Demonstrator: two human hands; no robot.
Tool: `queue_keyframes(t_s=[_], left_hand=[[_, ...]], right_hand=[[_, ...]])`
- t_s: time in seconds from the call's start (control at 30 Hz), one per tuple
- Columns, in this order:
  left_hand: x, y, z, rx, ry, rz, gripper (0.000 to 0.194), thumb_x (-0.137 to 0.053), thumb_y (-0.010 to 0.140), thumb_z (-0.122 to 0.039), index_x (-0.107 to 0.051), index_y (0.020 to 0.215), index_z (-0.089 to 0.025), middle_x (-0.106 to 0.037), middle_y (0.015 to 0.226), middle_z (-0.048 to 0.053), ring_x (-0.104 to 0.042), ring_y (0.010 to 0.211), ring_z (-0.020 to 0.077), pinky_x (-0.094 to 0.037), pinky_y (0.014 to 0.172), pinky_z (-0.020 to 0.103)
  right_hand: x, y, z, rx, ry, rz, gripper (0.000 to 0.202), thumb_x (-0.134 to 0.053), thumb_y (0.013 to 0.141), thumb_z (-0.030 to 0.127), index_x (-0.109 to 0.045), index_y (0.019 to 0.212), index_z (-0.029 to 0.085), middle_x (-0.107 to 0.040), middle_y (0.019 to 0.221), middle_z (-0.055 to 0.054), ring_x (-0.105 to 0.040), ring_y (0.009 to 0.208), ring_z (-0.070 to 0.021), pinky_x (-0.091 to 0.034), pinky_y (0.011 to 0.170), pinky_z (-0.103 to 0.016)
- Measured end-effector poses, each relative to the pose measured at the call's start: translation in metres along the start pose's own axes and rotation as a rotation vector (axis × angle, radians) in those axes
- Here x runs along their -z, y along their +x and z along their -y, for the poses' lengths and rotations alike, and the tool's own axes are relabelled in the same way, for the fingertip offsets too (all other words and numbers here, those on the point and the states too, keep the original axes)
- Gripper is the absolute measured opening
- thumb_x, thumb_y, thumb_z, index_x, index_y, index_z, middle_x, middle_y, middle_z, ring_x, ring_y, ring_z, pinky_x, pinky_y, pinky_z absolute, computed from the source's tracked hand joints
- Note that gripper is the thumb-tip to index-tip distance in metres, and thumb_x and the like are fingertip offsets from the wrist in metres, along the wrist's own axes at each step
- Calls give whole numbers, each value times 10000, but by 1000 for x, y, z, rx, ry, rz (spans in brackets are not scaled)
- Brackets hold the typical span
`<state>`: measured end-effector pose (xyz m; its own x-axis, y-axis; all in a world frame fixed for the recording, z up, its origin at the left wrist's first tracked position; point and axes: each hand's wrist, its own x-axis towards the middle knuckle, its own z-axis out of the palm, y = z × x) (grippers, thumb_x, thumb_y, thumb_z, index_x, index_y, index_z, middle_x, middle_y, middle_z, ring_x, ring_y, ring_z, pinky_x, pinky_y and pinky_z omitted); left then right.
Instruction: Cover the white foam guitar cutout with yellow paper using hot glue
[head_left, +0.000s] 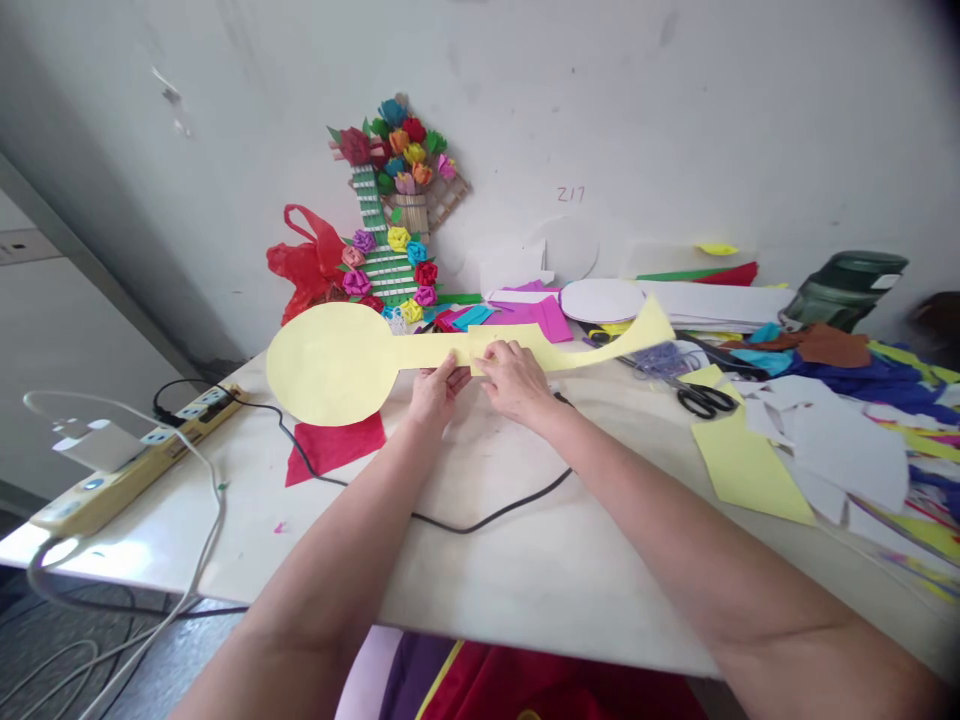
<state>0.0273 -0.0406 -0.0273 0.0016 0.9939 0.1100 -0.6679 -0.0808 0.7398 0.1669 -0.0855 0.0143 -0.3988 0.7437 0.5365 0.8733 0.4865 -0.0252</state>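
Observation:
A pale yellow paper cutout (332,363) stretches across the middle of the view, held above the white table. It has a large round end on the left, a narrow straight neck, and a wider piece at the neck's right that trails off into a curved strip. My left hand (437,393) grips the neck's lower edge, fingers partly behind the paper. Beside it, my right hand (515,382) pinches the wider piece with its fingertips. Just under the round end lies a dark red paper sheet (335,447).
A power strip (135,463) with a white charger (100,446) lies at left; a black cable (465,529) crosses the table. Black-handled scissors (706,400) and paper scraps (847,440) spread at right. A flower-decorated paper guitar (386,265), red bag (307,255) and dark green bottle (847,290) stand at the back.

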Motion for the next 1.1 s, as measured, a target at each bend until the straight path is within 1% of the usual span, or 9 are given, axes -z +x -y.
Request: queue_keyframes(t_s=[0.07,0.13,0.23,0.4,0.47,0.67,0.87,1.0,1.1], left_hand=[[0,0,0,7,-11,-21,195,-727,663,-166,-582,788,-127,-653,645,12,-631,559,119,-524,746,311],[0,0,-1,15,-24,-36,186,-725,666,-167,-579,772,-125,-642,618,2,-624,540,113,-523,741,312],[-1,-2,-1,23,-24,-29,188,-723,669,-175,-582,782,-122,-647,631,10,-623,548,111,-521,727,300],[-3,-4,0,32,-3,2,224,-733,659,-197,-585,809,-122,-660,671,28,-628,563,114,-516,716,290],[-3,-4,0,35,1,16,225,-737,652,-199,-583,794,-117,-655,651,29,-630,567,121,-516,713,293],[-1,-3,1,34,0,15,225,-733,651,-188,-580,794,-107,-647,620,30,-627,553,127,-522,686,294],[2,-2,2,50,12,-8,236,-732,655,-190,-587,825,-112,-659,670,41,-639,582,137,-519,689,297],[2,-2,1,44,0,-21,226,-730,655,-178,-583,817,-119,-654,656,30,-633,566,131,-519,696,298],[2,-2,2,46,0,-32,216,-731,655,-183,-578,792,-117,-643,633,25,-627,555,126,-519,697,300]], right_hand=[[-1,0,-1,15,11,-14,179,-524,761,199,-682,842,174,-559,1013,-98,-445,937,-231,-335,779,-355],[-2,0,-1,-16,29,-49,194,-491,773,185,-683,772,160,-573,966,-98,-455,914,-226,-332,768,-353],[-4,0,-3,-53,43,-82,220,-505,758,186,-678,894,172,-571,1002,-92,-458,932,-229,-334,770,-348],[-6,-2,-5,-39,25,-49,322,-534,760,222,-630,1067,238,-546,1036,-90,-444,946,-239,-329,769,-353],[-7,-2,-4,-35,29,-41,322,-537,765,230,-631,1072,253,-541,1028,-88,-442,944,-238,-326,762,-355],[-12,-1,-7,-32,85,-10,227,-524,757,184,-712,865,250,-575,965,-64,-466,919,-215,-316,778,-349],[-14,-2,-13,-85,40,-59,316,-510,754,170,-666,1022,233,-576,990,-87,-458,923,-231,-322,748,-347],[-16,-3,-11,-42,86,-50,237,-523,723,140,-714,818,243,-591,941,-61,-472,900,-215,-318,763,-349],[-18,-2,-11,-84,138,-75,210,-513,705,117,-697,677,214,-610,917,-48,-492,894,-204,-326,781,-345]])
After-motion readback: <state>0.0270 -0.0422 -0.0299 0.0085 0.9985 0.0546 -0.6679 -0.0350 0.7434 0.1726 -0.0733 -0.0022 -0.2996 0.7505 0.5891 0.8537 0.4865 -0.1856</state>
